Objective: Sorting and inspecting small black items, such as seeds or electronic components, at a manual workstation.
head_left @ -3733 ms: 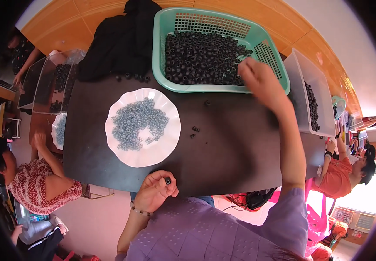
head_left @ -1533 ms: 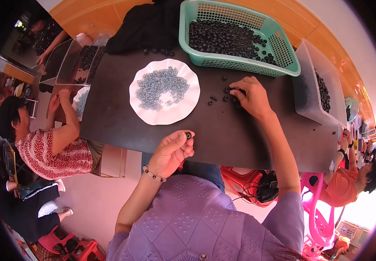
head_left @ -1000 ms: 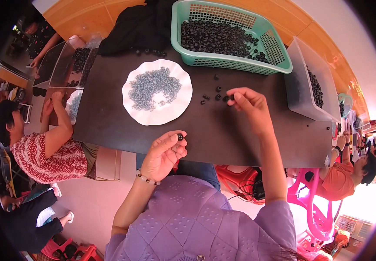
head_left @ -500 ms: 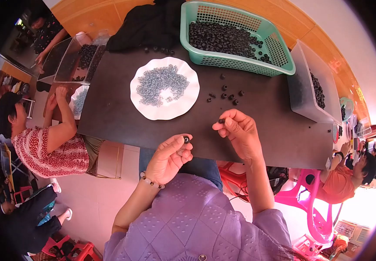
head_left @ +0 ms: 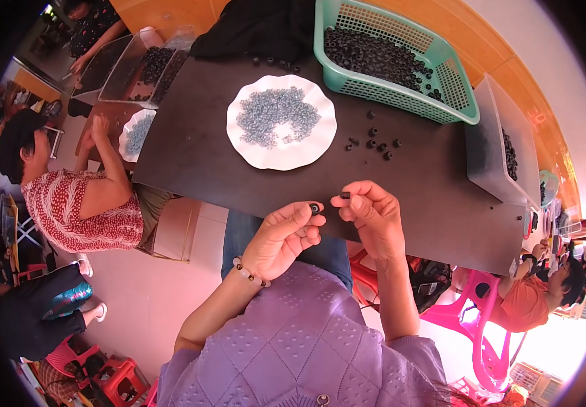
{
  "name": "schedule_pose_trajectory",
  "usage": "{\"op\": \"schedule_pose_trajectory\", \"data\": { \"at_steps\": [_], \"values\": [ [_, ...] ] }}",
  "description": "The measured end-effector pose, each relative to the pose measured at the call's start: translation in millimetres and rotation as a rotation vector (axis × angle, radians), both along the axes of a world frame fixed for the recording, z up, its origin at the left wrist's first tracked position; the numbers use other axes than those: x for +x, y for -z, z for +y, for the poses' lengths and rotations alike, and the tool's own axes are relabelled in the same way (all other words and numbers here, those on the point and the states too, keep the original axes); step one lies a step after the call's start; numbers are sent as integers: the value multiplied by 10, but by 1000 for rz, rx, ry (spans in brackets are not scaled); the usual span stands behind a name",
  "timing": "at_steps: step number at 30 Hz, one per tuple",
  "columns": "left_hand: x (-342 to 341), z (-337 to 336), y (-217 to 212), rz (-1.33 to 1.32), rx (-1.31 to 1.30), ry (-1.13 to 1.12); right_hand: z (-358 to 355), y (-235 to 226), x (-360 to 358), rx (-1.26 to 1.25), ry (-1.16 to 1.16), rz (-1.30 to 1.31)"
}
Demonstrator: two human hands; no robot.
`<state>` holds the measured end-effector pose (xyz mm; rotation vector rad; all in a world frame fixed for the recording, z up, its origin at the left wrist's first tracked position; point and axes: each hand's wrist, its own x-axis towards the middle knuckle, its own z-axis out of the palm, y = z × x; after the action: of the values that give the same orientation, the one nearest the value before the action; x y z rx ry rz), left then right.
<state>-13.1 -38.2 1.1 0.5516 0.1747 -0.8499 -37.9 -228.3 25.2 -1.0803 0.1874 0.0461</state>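
Head view. Both my hands are raised over the near edge of the dark table [head_left: 198, 129], side by side, fingertips near each other but apart. My left hand [head_left: 282, 237] pinches a black bead [head_left: 314, 209] between thumb and forefinger, other fingers loosely curled. Bead: small, rounded, dark, a pale ring around a dark centre facing up toward me. My right hand [head_left: 374, 220] pinches a second bead [head_left: 345, 195] at thumb and fingertips; this one also black, seen side-on, stubby, partly covered by my fingers. The two beads are near each other, not touching.

Beyond my hands, a white plate [head_left: 327, 149] with a wavy rim; on it a spread of tiny grains [head_left: 272, 115], blue-grey and glassy, with a bare patch on my side. Right of the plate, a loose scatter of black beads [head_left: 388, 156], some visibly holed. Farther off, a green basket [head_left: 401, 98] holds many more, matt black, heaped mostly to the left. At right, a cloudy clear bin [head_left: 493, 163] also holds black ones.
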Motion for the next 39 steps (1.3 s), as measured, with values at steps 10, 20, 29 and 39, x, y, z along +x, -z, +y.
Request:
{"op": "schedule_pose_trajectory", "data": {
  "at_steps": [10,20,29,39],
  "values": [
    [-31,36,5,53,-73,3,135,-117,-105,-284,74,-144],
    [-79,56,-16,-9,-43,70,194,-88,-133,-308,41,-178],
    [-97,63,-50,-49,-19,57,191,-70,-169,-402,16,-201],
    [-133,89,-7,-135,57,-10,222,-164,-180,-592,22,-242]
  ]
}}
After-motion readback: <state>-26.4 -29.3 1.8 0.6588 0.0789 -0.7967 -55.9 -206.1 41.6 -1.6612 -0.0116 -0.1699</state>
